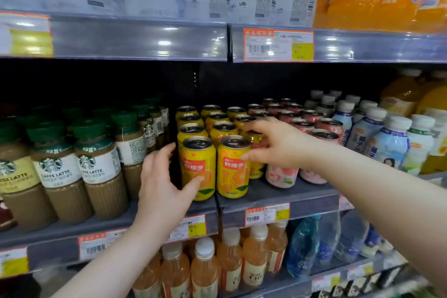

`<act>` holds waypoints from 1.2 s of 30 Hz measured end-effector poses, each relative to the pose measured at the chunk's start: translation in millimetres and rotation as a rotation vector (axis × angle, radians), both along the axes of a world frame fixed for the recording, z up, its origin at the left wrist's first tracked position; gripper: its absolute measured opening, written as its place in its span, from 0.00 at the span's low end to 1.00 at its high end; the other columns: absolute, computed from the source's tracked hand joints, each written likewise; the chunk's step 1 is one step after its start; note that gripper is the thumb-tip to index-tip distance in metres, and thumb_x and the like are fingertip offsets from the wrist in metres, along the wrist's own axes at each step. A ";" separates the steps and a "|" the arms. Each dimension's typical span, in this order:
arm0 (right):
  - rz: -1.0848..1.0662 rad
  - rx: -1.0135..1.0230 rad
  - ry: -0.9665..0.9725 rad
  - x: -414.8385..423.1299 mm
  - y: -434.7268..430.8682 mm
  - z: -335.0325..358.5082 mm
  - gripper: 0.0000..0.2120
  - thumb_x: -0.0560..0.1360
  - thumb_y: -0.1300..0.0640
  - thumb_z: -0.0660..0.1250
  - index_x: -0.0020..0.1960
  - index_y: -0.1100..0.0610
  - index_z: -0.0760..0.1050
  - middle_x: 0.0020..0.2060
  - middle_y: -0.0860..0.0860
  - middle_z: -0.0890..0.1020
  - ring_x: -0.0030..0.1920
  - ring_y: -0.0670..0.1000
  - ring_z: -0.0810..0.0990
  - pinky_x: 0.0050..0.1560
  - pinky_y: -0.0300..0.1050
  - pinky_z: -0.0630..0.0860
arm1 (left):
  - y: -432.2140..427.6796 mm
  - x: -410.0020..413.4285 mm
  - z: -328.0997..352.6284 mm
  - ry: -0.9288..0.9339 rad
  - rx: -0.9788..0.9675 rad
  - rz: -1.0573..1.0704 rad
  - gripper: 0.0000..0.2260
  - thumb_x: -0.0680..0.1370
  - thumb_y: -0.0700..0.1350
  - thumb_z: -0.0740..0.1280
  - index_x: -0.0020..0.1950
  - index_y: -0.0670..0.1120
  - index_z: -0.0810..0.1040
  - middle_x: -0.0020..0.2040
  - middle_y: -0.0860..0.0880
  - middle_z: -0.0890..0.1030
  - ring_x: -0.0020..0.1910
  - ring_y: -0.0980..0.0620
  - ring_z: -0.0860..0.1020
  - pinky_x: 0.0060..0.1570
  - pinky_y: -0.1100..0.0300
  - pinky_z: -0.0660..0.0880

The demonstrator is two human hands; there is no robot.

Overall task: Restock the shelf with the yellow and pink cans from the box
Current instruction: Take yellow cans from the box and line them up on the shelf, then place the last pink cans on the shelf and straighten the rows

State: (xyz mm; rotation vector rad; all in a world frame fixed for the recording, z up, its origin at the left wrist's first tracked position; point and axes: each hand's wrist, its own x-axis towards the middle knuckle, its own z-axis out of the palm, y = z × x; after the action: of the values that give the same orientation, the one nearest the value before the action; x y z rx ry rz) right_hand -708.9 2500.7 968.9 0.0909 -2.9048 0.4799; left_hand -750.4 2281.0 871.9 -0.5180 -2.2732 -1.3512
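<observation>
Yellow cans (pixel 212 133) stand in rows on the middle shelf (pixel 278 197), pink cans (pixel 302 123) just beside.
Left hand (pixel 160 184) has its grip around the front-left yellow can (pixel 198 167); right hand (pixel 275 144) pinches the next can (pixel 233 166), fingers on its top and side.

2 hands (pixel 164 176), ~11 yellow cans (pixel 198 168)

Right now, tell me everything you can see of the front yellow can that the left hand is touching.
The front yellow can stands upright at the shelf's front edge, heading the leftmost yellow row. It looks like metal, with a silver top and pull tab, a red label band with white characters, and orange slices and green leaves printed low down. The left hand wraps its left side, thumb pressed on the lower front. A matching can stands close on its right, touched by the right hand. Coffee bottles stand to its left.
</observation>
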 end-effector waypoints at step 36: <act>-1.045 -0.407 -0.489 493.0 301.5 -238.4 0.28 0.72 0.46 0.66 0.69 0.53 0.65 0.65 0.53 0.72 0.65 0.53 0.70 0.63 0.48 0.68 | 439.0 301.4 -178.7 -0.298 -1.010 -0.969 0.27 0.72 0.58 0.67 0.67 0.49 0.68 0.65 0.46 0.70 0.62 0.47 0.72 0.56 0.57 0.70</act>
State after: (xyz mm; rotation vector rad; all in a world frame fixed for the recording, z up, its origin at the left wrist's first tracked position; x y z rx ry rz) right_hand -215.9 2802.3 730.5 -1.6735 -2.6461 0.9117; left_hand -449.0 2720.0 693.2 -2.0418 -2.9896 -0.4227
